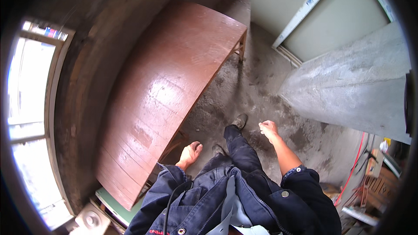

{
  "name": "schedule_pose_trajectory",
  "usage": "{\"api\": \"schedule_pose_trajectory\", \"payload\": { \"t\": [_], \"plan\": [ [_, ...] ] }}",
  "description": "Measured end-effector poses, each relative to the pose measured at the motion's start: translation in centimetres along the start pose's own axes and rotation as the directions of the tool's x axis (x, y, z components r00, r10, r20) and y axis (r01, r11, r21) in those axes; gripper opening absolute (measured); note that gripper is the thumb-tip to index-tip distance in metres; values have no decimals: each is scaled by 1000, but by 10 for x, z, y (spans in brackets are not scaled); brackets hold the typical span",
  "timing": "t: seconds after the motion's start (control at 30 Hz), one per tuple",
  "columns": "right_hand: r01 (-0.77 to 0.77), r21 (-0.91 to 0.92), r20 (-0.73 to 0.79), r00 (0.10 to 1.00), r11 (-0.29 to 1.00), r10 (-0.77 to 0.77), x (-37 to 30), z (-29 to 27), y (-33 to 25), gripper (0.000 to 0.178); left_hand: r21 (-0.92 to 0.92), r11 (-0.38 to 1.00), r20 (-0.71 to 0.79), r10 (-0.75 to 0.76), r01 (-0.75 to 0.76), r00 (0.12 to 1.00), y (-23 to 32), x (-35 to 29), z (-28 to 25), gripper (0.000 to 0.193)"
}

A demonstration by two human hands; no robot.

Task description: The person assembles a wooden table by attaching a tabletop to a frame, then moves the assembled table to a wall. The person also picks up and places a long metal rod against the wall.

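Observation:
My left hand hangs beside the near edge of a long reddish-brown table, apart from it. Its fingers are curled in, and no object shows in them. My right hand is held out over the grey floor, its fingers bent and drawn together, with nothing visible between them. Both forearms come out of dark blue jacket sleeves. Below, my legs are in mid-stride, with one shoe ahead of the other.
Dirty concrete floor runs between the table and a grey concrete pillar. Pale framed panels stand behind the pillar. Bright windows line the left wall. At lower right lie a red cable, a brown crate and clutter.

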State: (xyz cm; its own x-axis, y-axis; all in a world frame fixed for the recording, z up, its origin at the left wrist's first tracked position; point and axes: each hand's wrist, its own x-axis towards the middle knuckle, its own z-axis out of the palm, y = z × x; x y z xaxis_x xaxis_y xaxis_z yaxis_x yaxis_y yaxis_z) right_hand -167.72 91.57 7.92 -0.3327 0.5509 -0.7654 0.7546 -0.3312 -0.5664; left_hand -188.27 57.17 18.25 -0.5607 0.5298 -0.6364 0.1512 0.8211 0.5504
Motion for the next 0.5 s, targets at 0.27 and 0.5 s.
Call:
{"api": "schedule_pose_trajectory", "payload": {
  "t": [0.27, 0.5],
  "plan": [
    [146, -5, 142, 979, 989, -144, -70, 54, -4, 21, -250, 964, -190, -138, 88, 972, -86, -97, 24, 44],
    [421, -346, 513, 833, 838, -206, -151, 138, 28, 19, -339, 887, -323, -422, 313, 847, -220, -221, 103, 43]
  ]
}}
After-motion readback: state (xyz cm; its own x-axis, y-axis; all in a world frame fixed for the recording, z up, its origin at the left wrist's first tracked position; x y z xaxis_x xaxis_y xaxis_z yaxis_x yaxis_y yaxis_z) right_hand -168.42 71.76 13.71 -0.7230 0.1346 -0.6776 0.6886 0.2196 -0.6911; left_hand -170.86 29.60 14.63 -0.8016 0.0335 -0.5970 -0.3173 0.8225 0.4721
